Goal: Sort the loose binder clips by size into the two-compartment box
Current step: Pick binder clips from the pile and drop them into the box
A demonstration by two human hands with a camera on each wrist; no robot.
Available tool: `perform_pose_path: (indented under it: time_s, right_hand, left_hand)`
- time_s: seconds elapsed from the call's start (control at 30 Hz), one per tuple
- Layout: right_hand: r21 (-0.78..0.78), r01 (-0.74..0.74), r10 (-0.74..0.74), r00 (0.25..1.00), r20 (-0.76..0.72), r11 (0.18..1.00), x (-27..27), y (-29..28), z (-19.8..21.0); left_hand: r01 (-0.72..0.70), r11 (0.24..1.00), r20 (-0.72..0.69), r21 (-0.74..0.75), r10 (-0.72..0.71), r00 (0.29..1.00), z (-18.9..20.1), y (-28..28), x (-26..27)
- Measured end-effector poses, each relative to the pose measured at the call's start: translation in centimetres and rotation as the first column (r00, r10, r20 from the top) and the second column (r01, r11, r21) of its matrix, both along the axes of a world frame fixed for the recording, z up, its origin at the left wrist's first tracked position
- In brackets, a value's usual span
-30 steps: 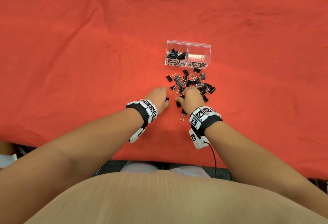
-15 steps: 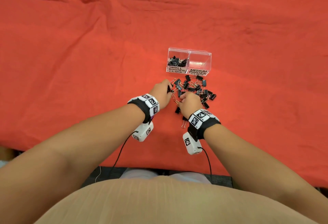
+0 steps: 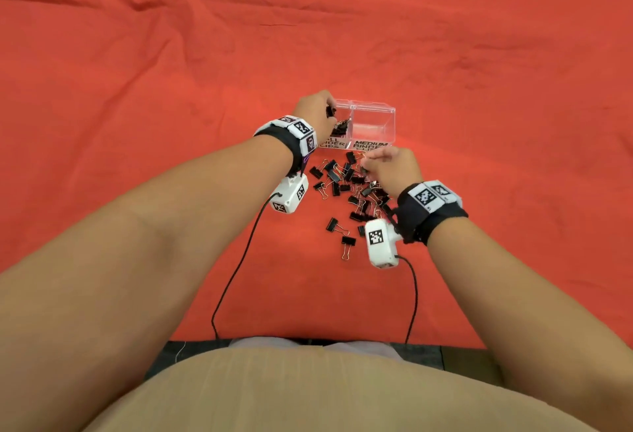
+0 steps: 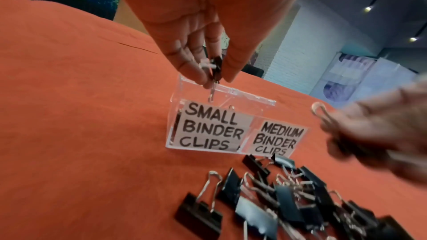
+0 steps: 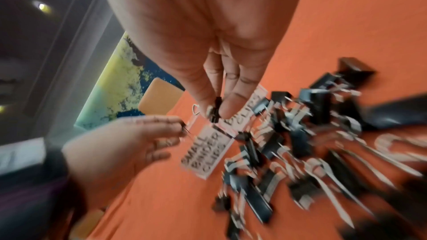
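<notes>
— Clips are light and stiff, we think: folded black steel with thin wire handles. Our left hand (image 4: pixel 208 30) pinches one small clip (image 4: pixel 216 69) between thumb and fingertips, just above the compartment marked SMALL in the clear box (image 3: pixel 373 107), where a few clips already lie.

— And the right hand (image 3: pixel 394 171)?

— It also pinches a small black clip (image 5: pixel 216 109), over the loose pile (image 3: pixel 349 188) in front of the box. In the blurred left wrist view a wire loop sticks out from its fingers. The compartment marked MEDIUM looks empty for now.

— Where should we take hold of them?

— On the black body, with two fingertips across the flat sides, as both hands do. The wire handles swing, so a clip taken there may turn or hook another one; in the pile the handles are tangled together. The painted metal is probably a bit slippery, but nothing is fragile, so we can let it drop in.

— And the box?

— It seems light plastic on the red cloth (image 3: pixel 137 123); we judge that a push on its rim could slide it.
</notes>
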State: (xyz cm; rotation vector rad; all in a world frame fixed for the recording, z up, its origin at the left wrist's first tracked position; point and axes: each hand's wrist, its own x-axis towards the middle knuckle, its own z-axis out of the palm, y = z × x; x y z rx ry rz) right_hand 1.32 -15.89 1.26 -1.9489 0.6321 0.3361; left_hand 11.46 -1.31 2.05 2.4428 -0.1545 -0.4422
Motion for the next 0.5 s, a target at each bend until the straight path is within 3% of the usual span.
perform_pose_path:
  time_s: [0.1, 0.27, 0.4, 0.5]
  right_hand:
    - [-0.044, -0.029, 0.029, 0.999, 0.013, 0.999, 2.7, -0.5, 0.8]
    - [-0.215, -0.116, 0.145, 0.982, 0.124, 0.97, 7.4, 0.9, 0.8]
    - [-0.359, -0.308, 0.364, 0.926, 0.099, 0.881, 9.0, 2.6, 0.5]
    - [-0.397, -0.355, 0.425, 0.9, 0.101, 0.846, 8.7, 2.9, 0.6]
  left_hand:
    - [0.079, 0.997, 0.031, 0.015, -0.079, 0.996, -0.6, 0.6, -0.7]
    - [0.057, 0.998, 0.125, 0.011, -0.058, 0.99, -2.5, 2.4, -4.3]
    - [0.167, 0.982, -0.03, 0.087, -0.165, 0.986, -5.3, 3.5, -7.4]
    - [0.18, 0.977, -0.112, 0.111, -0.168, 0.979, -6.6, 3.6, -8.7]
